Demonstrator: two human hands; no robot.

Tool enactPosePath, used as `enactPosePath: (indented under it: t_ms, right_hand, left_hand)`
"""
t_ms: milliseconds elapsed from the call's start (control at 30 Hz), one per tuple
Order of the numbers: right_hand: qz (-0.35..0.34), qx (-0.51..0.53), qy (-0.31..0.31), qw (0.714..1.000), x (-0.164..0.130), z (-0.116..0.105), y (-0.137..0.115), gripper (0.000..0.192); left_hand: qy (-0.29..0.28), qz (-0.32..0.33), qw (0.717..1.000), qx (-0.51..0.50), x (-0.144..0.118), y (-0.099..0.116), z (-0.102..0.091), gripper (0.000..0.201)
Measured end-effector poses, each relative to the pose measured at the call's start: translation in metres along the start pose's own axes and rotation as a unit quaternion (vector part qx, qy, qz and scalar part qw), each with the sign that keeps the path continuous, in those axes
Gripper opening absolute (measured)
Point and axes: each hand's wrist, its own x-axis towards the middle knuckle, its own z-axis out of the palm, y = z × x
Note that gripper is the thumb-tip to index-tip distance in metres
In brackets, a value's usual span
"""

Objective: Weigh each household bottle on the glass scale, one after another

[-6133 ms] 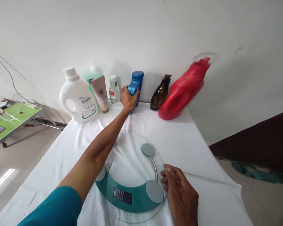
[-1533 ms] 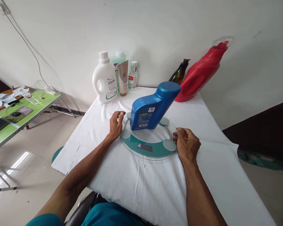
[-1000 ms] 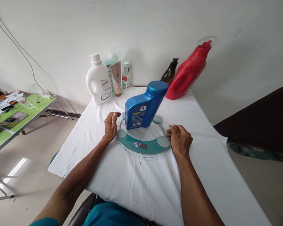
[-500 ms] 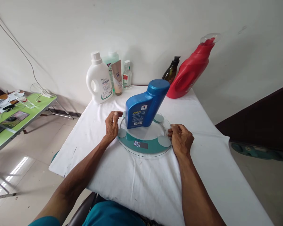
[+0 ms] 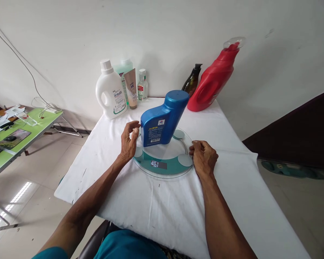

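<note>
A blue jug-shaped bottle (image 5: 156,126) with a slanted neck and blue cap stands on a round glass bathroom scale (image 5: 148,172). White digits glow on its dark display (image 5: 159,164). At the scale's left edge is my left hand (image 5: 129,142), fingers bent and thumb apart, the fingertips right beside the bottle's left side; I cannot tell whether they touch it. My right hand (image 5: 205,158) rests by the scale's right rim with its fingers curled together. Whether those fingers grip the rim or anything small is hidden.
Along the wall stand a white detergent bottle (image 5: 110,91), a green bottle (image 5: 126,66), a beige tube (image 5: 131,88) and a small clear bottle (image 5: 142,86). A dark pump bottle (image 5: 191,81) and red jug (image 5: 214,79) stand right. A white cloth (image 5: 240,194) covers the table.
My left hand has shifted slightly up toward the blue bottle, its fingers spreading more. My right hand stays by the scale's rim. The whole view has shifted a little.
</note>
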Motion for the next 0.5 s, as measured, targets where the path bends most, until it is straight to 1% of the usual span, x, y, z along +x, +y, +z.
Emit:
enactPosePath:
  t_ms: [100,267,400,500]
  right_hand:
    - [0.003,0.007,0.002,1.0,-0.001,-0.001,0.0,0.028]
    - [0.002,0.003,0.002,1.0,0.0,-0.001,0.002,0.028]
    - [0.001,0.006,0.003,1.0,0.0,0.0,0.002,0.029]
    - [0.003,0.006,-0.001,1.0,-0.001,-0.001,0.002,0.03]
  left_hand:
    - [-0.022,0.024,0.999,-0.006,0.004,0.008,0.007,0.067]
    - [-0.028,-0.012,0.999,-0.034,0.009,0.019,0.018,0.067]
    - [-0.019,-0.014,0.998,-0.052,0.01,0.02,0.021,0.071]
    - [-0.028,-0.016,0.998,-0.057,0.011,0.018,0.019,0.077]
